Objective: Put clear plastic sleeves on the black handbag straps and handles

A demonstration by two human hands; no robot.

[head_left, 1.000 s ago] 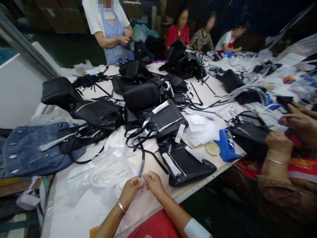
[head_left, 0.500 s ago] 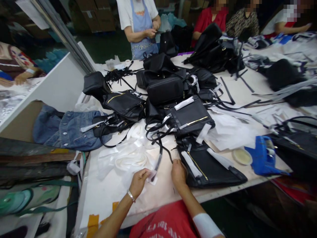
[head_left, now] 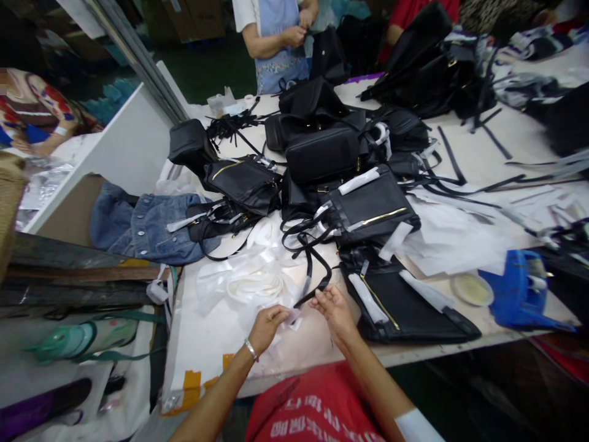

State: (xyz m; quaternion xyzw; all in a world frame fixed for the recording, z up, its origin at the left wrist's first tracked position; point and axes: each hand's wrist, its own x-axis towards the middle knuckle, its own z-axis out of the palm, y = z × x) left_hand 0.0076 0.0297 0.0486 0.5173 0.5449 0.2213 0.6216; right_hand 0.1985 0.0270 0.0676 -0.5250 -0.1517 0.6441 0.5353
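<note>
My left hand, a bangle on its wrist, is closed in a pinch on a small clear plastic wrap at the table's near edge. My right hand is closed on the looped end of a black strap that runs back to a black handbag with a gold zip. Another flat black bag with white paper tabs lies just right of my right hand. White tissue and plastic lie crumpled just beyond my left hand.
Several black bags and loose straps cover the white table. A denim jacket hangs off the left edge. A blue tape holder and a round lid sit at the right. A person in a blue apron stands at the far end.
The view swung left and down. My hands parted from a shared pinch; the right hand let go, then lifted the strap's loop while the left kept the clear wrap.
</note>
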